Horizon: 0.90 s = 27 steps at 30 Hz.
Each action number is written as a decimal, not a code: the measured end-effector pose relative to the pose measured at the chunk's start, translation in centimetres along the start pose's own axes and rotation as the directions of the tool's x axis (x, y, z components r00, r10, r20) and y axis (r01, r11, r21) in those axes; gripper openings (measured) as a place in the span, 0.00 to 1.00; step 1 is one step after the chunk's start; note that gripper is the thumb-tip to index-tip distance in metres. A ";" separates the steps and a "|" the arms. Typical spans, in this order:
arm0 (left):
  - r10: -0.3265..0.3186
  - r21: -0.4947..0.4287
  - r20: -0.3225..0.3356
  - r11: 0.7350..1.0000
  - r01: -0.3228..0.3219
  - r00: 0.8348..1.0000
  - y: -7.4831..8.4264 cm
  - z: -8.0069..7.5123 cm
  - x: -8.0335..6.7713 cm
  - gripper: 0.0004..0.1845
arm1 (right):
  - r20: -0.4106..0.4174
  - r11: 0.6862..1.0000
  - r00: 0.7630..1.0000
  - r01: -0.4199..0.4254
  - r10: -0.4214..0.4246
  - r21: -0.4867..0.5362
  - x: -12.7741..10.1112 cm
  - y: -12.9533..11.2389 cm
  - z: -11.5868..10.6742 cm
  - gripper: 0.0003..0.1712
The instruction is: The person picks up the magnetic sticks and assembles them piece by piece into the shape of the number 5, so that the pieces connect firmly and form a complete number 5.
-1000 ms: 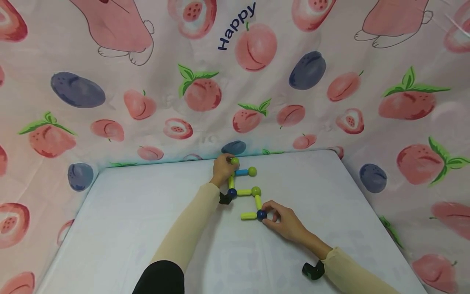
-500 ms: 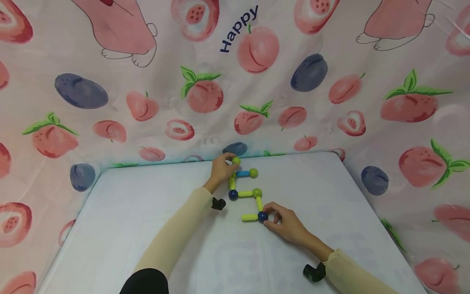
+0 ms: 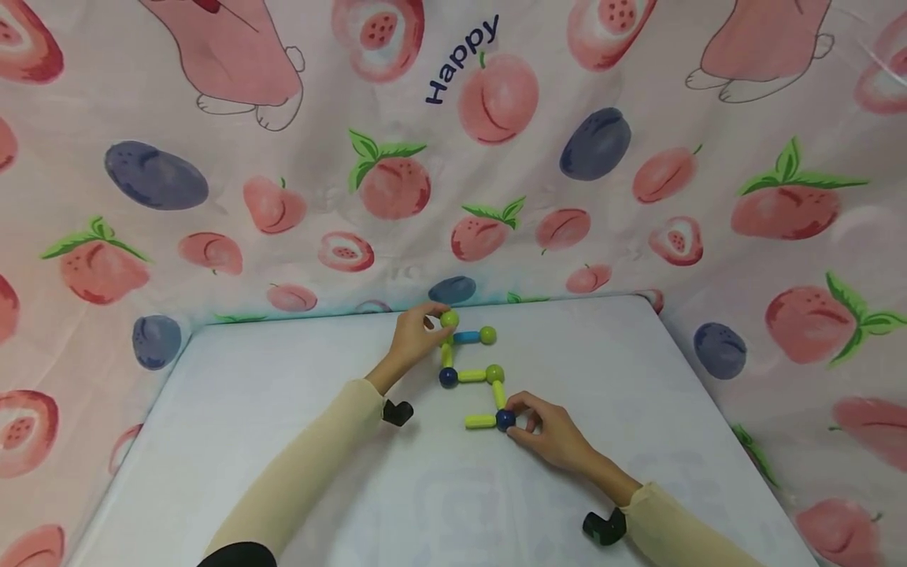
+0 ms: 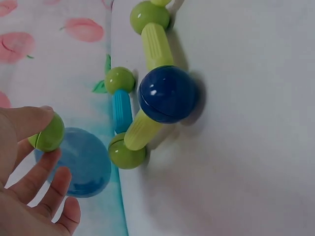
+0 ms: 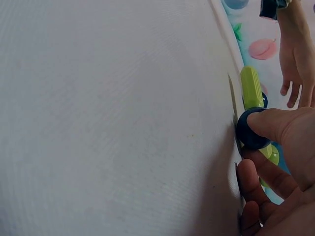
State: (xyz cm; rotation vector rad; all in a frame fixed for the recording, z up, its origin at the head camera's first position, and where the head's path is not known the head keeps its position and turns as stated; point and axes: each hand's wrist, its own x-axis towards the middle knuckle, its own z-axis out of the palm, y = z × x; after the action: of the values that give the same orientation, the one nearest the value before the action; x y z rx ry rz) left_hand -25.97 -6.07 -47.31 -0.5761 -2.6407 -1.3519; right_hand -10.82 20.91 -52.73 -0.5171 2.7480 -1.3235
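Observation:
With thumb and fingers, my left hand (image 3: 414,337) pinches a loose green ball (image 4: 50,132), held apart from the chain in the left wrist view. Below it lies a zigzag chain of rods and balls. At its far end a blue rod (image 3: 466,337) links two green balls, one of them (image 3: 487,335) at the free tip. A lime rod (image 4: 158,45) joins a dark blue ball (image 4: 168,94) to the middle green ball (image 3: 494,373). My right hand (image 3: 556,433) pinches the near dark blue ball (image 5: 253,129), from which a lime rod (image 3: 480,421) points left.
The chain lies on a white-covered table (image 3: 298,378), near its back edge. Behind and beside the table hangs a fruit-print cloth (image 3: 312,181). Black wrist devices hang under both sleeves, such as the right one (image 3: 604,528).
My left wrist and forearm have swung left, and the hand with the green ball has come slightly down and left. My right hand keeps its pinch on the near dark blue ball.

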 end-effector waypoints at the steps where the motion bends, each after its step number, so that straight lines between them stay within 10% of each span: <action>1: 0.018 0.009 0.002 1.000 -0.018 1.000 0.0 -0.2 -0.3 0.20 | -0.001 1.000 1.000 -0.003 0.003 -0.001 0.0 0.0 0.0 0.21; 11: 0.130 0.021 0.050 0.991 -0.131 0.990 0.5 -2.0 -3.3 0.19 | -0.002 1.000 1.000 -0.026 0.026 -0.006 0.0 -0.4 0.1 0.21; 27: 0.114 0.012 0.251 0.993 -0.121 0.961 0.2 -2.0 -8.0 0.18 | 0.001 0.999 1.000 -0.009 0.009 -0.033 0.1 -0.3 0.2 0.21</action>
State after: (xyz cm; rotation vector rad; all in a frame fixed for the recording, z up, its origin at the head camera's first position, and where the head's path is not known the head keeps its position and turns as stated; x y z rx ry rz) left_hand -18.68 -9.74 -48.15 -0.9418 -2.7587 -1.2828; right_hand -10.78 20.58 -52.65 -0.5070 2.7720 -1.2771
